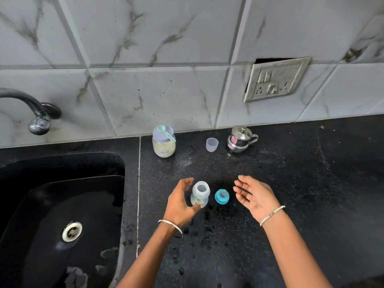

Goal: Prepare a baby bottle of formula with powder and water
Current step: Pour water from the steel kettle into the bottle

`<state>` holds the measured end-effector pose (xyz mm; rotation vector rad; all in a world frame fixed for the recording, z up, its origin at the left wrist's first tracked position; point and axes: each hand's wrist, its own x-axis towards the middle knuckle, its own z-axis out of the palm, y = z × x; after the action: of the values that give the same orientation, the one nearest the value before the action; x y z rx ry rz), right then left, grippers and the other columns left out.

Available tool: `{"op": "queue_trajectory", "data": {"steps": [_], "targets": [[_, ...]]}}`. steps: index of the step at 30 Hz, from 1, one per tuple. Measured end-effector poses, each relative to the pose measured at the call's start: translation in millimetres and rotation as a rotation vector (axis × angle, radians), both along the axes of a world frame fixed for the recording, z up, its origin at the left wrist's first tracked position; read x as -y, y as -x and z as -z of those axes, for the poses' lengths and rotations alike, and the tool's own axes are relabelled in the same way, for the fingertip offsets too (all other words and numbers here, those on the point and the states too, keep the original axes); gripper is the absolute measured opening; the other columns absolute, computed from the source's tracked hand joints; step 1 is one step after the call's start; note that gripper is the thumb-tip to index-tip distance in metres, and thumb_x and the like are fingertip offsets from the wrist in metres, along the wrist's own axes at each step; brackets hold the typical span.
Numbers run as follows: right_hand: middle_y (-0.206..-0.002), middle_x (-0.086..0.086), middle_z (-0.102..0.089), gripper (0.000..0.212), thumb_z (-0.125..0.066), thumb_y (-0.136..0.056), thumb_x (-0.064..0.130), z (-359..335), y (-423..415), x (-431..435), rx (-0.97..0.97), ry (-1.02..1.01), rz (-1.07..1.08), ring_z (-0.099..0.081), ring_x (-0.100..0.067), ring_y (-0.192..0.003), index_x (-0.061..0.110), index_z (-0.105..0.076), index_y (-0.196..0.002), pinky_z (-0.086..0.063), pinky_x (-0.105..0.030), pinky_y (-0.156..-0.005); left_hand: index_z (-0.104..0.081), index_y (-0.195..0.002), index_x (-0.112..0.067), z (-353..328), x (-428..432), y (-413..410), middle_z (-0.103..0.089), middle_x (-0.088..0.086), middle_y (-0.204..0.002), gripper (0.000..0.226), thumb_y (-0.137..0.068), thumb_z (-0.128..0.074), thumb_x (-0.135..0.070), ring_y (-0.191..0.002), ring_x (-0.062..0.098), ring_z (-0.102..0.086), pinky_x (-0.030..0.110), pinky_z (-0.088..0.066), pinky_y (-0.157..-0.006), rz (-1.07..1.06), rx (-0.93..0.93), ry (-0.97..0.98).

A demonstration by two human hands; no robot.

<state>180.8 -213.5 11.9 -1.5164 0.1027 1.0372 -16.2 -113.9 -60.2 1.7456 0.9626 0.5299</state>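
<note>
Black stone makes up the sink (62, 163) on the left and the wet surface (291, 183) beside it; at the back stand the powder jar (164, 145) with its scoop (166, 132) laid on the lid, a small cup (212, 144) and a steel water pot (239, 140), all easy to reach. Nearer, the left hand (180, 202) curls loosely round the open bottle (200, 194), I think to steady it; the teal cap (222, 196) sits just beside; the right hand (255, 196) is open, holding nothing.
</note>
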Motion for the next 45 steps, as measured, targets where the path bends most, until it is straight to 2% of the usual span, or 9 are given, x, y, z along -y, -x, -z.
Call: {"op": "queue_trajectory", "data": {"steps": [4, 8, 12, 18, 25, 29, 33, 38, 45], "targets": [[-0.087, -0.006, -0.072, 0.006, -0.066, -0.097, 0.014, 7.7, -12.3, 19.6, -0.002, 0.031, 0.018, -0.066, -0.018, -0.077, 0.012, -0.07, -0.093, -0.051, -0.029, -0.066, -0.045, -0.142, -0.017, 5.4, 4.6, -20.0, -0.059, -0.004, -0.134, 0.085, -0.069, -0.089, -0.016, -0.122, 0.01, -0.056, 0.024, -0.044, -0.103, -0.011, -0.026, 0.014], [-0.085, -0.006, -0.071, 0.007, -0.066, -0.097, 0.012, 10.8, -33.0, 22.3, 0.022, 0.033, 0.019, -0.065, -0.018, -0.075, 0.012, -0.069, -0.091, -0.052, -0.029, -0.067, -0.059, -0.124, -0.024, 10.1, 6.5, -32.1, -0.07, -0.01, -0.108, 0.061, -0.071, -0.09, -0.023, -0.099, 0.012, -0.068, 0.032, -0.054, -0.091, -0.131, -0.034, -0.066], [-0.079, -0.004, -0.071, 0.009, -0.068, -0.096, 0.012, 11.0, -64.2, 10.4, 0.107, 0.029, -0.007, -0.065, -0.015, -0.069, 0.014, -0.069, -0.088, -0.052, -0.027, -0.063, -0.063, -0.108, -0.033, 8.5, 4.1, -36.0, -0.071, -0.021, -0.097, 0.049, -0.069, -0.092, -0.028, -0.09, -0.006, -0.066, 0.021, -0.054, -0.08, -0.247, 0.003, -0.097], [-0.08, -0.005, -0.071, 0.01, -0.069, -0.097, 0.022, 13.9, -125.1, -30.4, 0.323, -0.006, -0.021, -0.063, -0.014, -0.064, 0.014, -0.065, -0.094, -0.052, -0.027, -0.057, -0.066, -0.107, -0.03, -18.3, -6.4, -33.8, -0.073, -0.017, -0.094, 0.047, -0.068, -0.092, -0.033, -0.087, -0.011, -0.065, 0.009, -0.05, -0.071, -0.426, 0.046, -0.142], [-0.123, -0.007, -0.058, 0.046, -0.06, -0.102, 0.04, 30.8, -179.1, -84.1, 0.375, -0.022, -0.075, -0.059, -0.027, -0.111, 0.017, -0.049, -0.14, -0.057, -0.049, -0.093, -0.068, -0.107, -0.025, -58.7, -3.2, -25.5, -0.074, -0.012, -0.096, 0.047, -0.066, -0.09, -0.036, -0.085, -0.002, -0.069, 0.011, -0.054, -0.073, -0.546, 0.134, -0.16], [-0.123, -0.005, -0.061, 0.032, -0.066, -0.098, 0.038, 44.4, -188.9, -99.6, 0.406, -0.043, -0.117, -0.06, -0.026, -0.112, 0.018, -0.06, -0.123, -0.058, -0.046, -0.088, -0.068, -0.109, -0.024, -72.3, 1.1, -21.6, -0.074, -0.012, -0.098, 0.053, -0.063, -0.086, -0.043, -0.087, -0.012, -0.065, 0.002, -0.049, -0.073, -0.561, 0.116, -0.174], [-0.116, -0.006, -0.064, 0.022, -0.069, -0.097, 0.033, 57.3, -192.0, -102.9, 0.466, -0.07, -0.18, -0.06, -0.026, -0.113, 0.016, -0.06, -0.108, -0.058, -0.047, -0.089, -0.067, -0.11, -0.028, -76.8, 3.9, -16.9, -0.072, -0.016, -0.102, 0.053, -0.063, -0.085, -0.046, -0.093, -0.004, -0.067, 0.014, -0.052, -0.077, -0.581, 0.091, -0.191], [-0.083, -0.006, -0.062, 0.03, -0.073, -0.094, 0.028, 68.3, -186.0, -102.5, 0.51, -0.11, -0.193, -0.059, -0.019, -0.087, 0.014, -0.056, -0.074, -0.055, -0.053, -0.101, -0.062, -0.108, -0.036, -78.4, 7.4, -17.1, -0.068, -0.022, -0.103, 0.052, -0.062, -0.081, -0.052, -0.095, -0.005, -0.063, 0.016, -0.047, -0.077, -0.592, 0.076, -0.182], [-0.079, -0.011, -0.064, 0.03, -0.078, -0.091, 0.027, 65.6, -163.8, -83.4, 0.588, -0.137, -0.026, -0.057, -0.023, -0.079, 0.016, -0.059, -0.071, -0.055, -0.056, -0.086, -0.06, -0.102, -0.044, -83.9, 11.1, -17.9, -0.068, -0.022, -0.101, 0.048, -0.06, -0.079, -0.058, -0.092, -0.021, -0.059, 0.014, -0.045, -0.074, -0.562, 0.077, -0.156]]}}
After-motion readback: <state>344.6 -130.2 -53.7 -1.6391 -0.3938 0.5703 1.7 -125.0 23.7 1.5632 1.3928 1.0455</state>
